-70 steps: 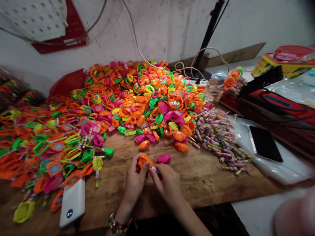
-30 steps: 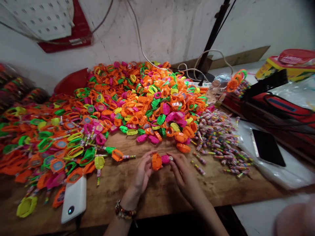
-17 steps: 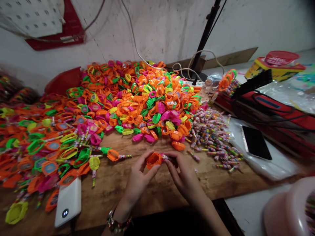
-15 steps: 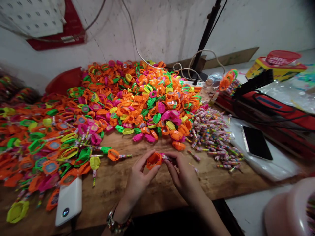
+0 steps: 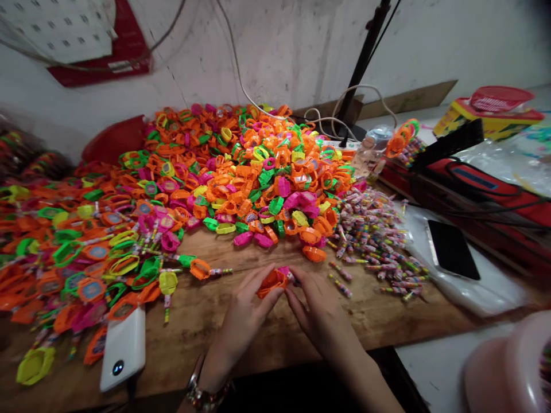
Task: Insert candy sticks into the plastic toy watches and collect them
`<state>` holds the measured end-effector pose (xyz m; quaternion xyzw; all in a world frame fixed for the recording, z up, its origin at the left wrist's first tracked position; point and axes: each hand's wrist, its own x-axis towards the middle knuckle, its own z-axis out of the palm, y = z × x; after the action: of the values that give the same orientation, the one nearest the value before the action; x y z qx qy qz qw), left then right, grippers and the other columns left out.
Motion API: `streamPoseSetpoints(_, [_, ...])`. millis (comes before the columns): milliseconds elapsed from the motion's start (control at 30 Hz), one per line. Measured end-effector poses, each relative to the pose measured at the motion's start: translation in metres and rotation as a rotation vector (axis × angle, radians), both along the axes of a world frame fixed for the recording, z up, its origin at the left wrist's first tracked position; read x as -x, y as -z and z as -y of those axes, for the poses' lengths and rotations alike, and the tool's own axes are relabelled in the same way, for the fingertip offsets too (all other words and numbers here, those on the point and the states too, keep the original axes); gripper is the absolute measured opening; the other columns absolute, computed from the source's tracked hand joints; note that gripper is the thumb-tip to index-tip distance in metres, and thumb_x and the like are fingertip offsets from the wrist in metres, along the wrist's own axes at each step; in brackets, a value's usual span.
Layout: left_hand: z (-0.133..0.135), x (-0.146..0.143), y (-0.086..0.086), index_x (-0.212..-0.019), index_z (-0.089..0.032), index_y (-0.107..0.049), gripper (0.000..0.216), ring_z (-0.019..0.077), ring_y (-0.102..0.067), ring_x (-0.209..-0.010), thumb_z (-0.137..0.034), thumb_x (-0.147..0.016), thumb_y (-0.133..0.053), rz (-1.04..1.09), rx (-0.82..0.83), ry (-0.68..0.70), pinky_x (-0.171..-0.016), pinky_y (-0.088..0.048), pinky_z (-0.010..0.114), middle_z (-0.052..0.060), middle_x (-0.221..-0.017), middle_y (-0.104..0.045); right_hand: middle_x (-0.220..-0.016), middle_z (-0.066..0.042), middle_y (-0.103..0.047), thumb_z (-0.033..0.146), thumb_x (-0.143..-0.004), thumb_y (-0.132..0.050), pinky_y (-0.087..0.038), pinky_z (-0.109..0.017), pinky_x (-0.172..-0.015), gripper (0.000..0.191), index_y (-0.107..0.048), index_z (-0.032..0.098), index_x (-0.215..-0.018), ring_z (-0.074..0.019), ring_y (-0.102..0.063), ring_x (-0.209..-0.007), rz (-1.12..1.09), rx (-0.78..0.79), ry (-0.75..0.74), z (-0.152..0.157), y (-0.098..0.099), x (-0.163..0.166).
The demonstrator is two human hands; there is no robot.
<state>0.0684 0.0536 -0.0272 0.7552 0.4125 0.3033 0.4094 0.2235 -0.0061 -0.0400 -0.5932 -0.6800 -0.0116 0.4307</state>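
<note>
TWO HANDS, ONE ORANGE TOY WATCH, FINGERTIPS NEARLY MEETING

Seen remotely on my head-cam feed; clock centred on the held item, 12 = away from wearer.

Item 1: orange toy watch (image 5: 272,282), loop-shaped, qty 1, held just above the wood tabletop (image 5: 185,315). Sits inside L grip, betw. thumb & fingers, its hollow facing up.

Item 2: pink pc (image 5: 283,272), at approx. 1 o'c. on item 1, touching it. I see its top; the rest is behind fingers.

Item 3: L hand (image 5: 246,311), at 7–8 o'c. Pinching item 1: thumb along near side, fingers curled round far side. Forearm in from 7 o'c.; wrist w/ beaded bracelet (image 5: 206,396).

Item 4: R hand (image 5: 319,308), at 4 o'c. Thumb + index pressed in on rt end of pink pc, small pale bit showing there; exact contact hidden from me. Back of hand up, forearm in from betw. 4 & 5 o'c.

Surrounds: watch pile (image 5: 241,178), mixed colours, 12 o'c.; candy-tube heap (image 5: 372,235), 2 o'c.; loose tubes (image 5: 341,285), qty 2, 3 o'c.; white power bank (image 5: 124,347), 8 o'c.; blk-screen phone (image 5: 454,250), betw. 2 & 3 o'c., on clear plastic (image 5: 486,295).
</note>
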Motion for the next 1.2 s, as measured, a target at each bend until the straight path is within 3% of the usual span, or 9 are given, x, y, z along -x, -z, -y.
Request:
streamPoseSetpoints(167, [-0.001, 0.000, 0.003, -0.125, -0.023, -0.060, 0.041, 0.0195, -0.061, -0.112, -0.040, -0.088, -0.061, -0.015, -0.009, 0.033, -0.100, -0.048, 0.035, 0.006, -0.120, -0.066, -0.091, -0.010, -0.064, 0.020, -0.097, -0.045, -0.054, -0.032, -0.073, 0.027, -0.050, 0.013, -0.122, -0.0204, -0.063, -0.085, 0.015, -0.005, 0.024, 0.001, 0.001, 0.003])
streamPoseSetpoints(333, [0.000, 0.002, 0.008, -0.124, -0.023, -0.062, 0.041, 0.0207, -0.061, -0.115, -0.041, -0.087, -0.061, 0.006, 0.088, 0.011, -0.103, -0.046, 0.036, 0.007, -0.125, -0.065, -0.083, -0.009, -0.063, 0.021, -0.097, -0.042, -0.052, -0.030, -0.065, 0.022, -0.055, 0.011, -0.112, -0.0200, -0.061, -0.075, 0.163, 0.009, 0.058, 0.001, 0.007, 0.003])
streamPoseSetpoints(467, [0.001, 0.000, 0.006, -0.121, -0.022, -0.064, 0.040, 0.0227, -0.062, -0.114, -0.040, -0.085, -0.064, 0.019, 0.133, -0.012, -0.103, -0.046, 0.039, 0.007, -0.123, -0.067, -0.084, -0.010, -0.063, 0.025, -0.099, -0.038, -0.049, -0.029, -0.065, 0.028, -0.055, 0.008, -0.114, -0.0202, -0.061, -0.076, 0.210, 0.026, 0.088, 0.001, 0.007, 0.001])
streamPoseSetpoints(633, [0.003, -0.003, 0.004, -0.118, -0.022, -0.066, 0.038, 0.0224, -0.064, -0.111, -0.038, -0.083, -0.064, 0.056, 0.205, -0.018, -0.101, -0.048, 0.038, 0.006, -0.119, -0.069, -0.070, -0.005, -0.060, 0.024, -0.098, -0.037, -0.039, -0.027, -0.057, 0.028, -0.061, 0.012, -0.092, -0.0175, -0.057, -0.062, 0.391, 0.041, 0.151, 0.000, 0.002, -0.001])
streamPoseSetpoints(767, [0.006, -0.003, 0.006, -0.113, -0.021, -0.069, 0.037, 0.0230, -0.066, -0.106, -0.038, -0.080, -0.065, 0.068, 0.268, -0.062, -0.097, -0.050, 0.037, 0.007, -0.115, -0.071, -0.061, -0.002, -0.058, 0.023, -0.093, -0.049, -0.030, -0.028, -0.053, 0.021, -0.058, 0.017, -0.074, -0.0156, -0.053, -0.053, 0.524, 0.139, 0.150, 0.002, 0.000, -0.001])
streamPoseSetpoints(1000, [0.004, -0.002, 0.014, -0.109, -0.019, -0.069, 0.038, 0.0233, -0.068, -0.100, -0.037, -0.076, -0.065, 0.054, 0.376, -0.083, -0.094, -0.052, 0.036, 0.007, -0.109, -0.073, -0.056, 0.000, -0.056, 0.021, -0.092, -0.048, -0.026, -0.029, -0.053, 0.028, -0.053, 0.020, -0.065, -0.0143, -0.050, -0.050, 0.473, 0.106, 0.059, 0.003, 0.020, 0.006])
streamPoseSetpoints(1100, [-0.004, 0.012, 0.014, -0.104, -0.020, -0.070, 0.033, 0.0240, -0.067, -0.098, -0.039, -0.078, -0.063, -0.040, 0.238, -0.186, -0.092, -0.052, 0.038, 0.007, -0.104, -0.073, -0.068, -0.003, -0.063, 0.027, -0.089, -0.057, -0.031, -0.029, -0.059, 0.012, -0.063, 0.018, -0.085, -0.0182, -0.055, -0.063, 0.439, 0.155, 0.079, 0.000, 0.021, 0.009])
streamPoseSetpoints(1200, [-0.017, 0.036, 0.004, -0.107, -0.017, -0.067, 0.034, 0.0275, -0.062, -0.105, -0.041, -0.086, -0.056, -0.180, -0.217, -0.535, -0.097, -0.047, 0.046, 0.012, -0.109, -0.069, -0.100, -0.013, -0.066, 0.033, -0.085, -0.061, -0.040, -0.036, -0.072, 0.047, -0.053, 0.012, -0.126, -0.0273, -0.058, -0.087, 0.425, 0.252, 0.203, 0.003, 0.020, 0.000])
